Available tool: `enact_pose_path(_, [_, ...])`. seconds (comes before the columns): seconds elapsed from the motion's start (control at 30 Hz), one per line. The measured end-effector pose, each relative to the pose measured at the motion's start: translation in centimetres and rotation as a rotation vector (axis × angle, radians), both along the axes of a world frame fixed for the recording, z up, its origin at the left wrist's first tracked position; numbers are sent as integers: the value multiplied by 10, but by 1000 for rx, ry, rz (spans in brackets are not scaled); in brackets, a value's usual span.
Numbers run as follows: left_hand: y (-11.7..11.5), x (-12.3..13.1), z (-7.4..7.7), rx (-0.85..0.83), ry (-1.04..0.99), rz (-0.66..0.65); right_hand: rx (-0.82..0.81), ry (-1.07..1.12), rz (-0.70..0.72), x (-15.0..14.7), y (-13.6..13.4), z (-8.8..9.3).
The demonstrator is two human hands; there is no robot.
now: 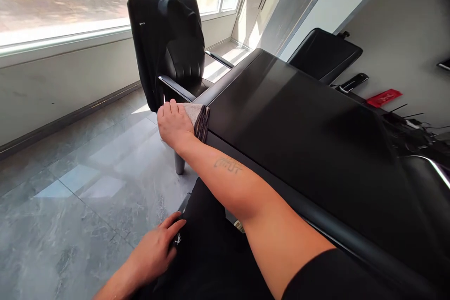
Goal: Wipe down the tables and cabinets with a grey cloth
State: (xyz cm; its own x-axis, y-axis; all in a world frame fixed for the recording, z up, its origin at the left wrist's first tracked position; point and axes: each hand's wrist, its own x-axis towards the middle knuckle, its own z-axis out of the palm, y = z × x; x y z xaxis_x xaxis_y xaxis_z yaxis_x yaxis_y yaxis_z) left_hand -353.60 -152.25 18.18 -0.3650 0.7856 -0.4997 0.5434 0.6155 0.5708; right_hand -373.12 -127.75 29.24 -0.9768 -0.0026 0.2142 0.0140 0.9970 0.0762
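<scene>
My right hand (174, 124) reaches across to the near left corner of a black desk (291, 122). Its fingers lie over a light beige cloth (193, 113) with a dark striped edge, pressing it against that corner. Part of the cloth is hidden under the palm. Lower down, my left hand (158, 248) rests on my leg in black trousers (207, 243), its thumb and fingers apart; I see nothing held in it, though some fingertips are out of sight.
A black office chair (176, 51) with a dark garment over its back stands beyond the desk corner. On the far side are another black chair back (325, 56) and a red packet (384, 98). Grey glossy tiles (77, 206) and a large window (70, 0) are on the left.
</scene>
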Motion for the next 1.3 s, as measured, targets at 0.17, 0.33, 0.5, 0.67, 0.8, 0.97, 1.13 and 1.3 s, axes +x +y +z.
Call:
enact_pose_path(0.17, [0, 3, 5, -13, 59, -5, -105, 69, 54, 69, 24, 0])
enact_pose_path(0.33, [0, 3, 7, -17, 69, -11, -88, 23, 56, 185, 73, -3])
enact_pose_path(0.5, [-1, 2, 5, -29, 108, -16, -29, 11, 6, 313, 121, -4])
enact_pose_path(0.67, [2, 1, 6, -56, 150, -56, 28, 22, -46, 434, 168, -7])
enact_pose_path(0.8, [5, 0, 3, -73, 164, -76, 44, -9, -55, 500, 192, 0])
enact_pose_path(0.97, [5, -2, -1, -55, 168, -85, 29, -58, -72, 529, 201, 5])
enact_pose_path(1.13, [5, -4, -7, -76, 151, -95, 67, -41, -143, 507, 189, -2])
enact_pose_path(1.3, [8, -6, -7, -105, 175, -116, 41, -40, -193, 442, 159, -8])
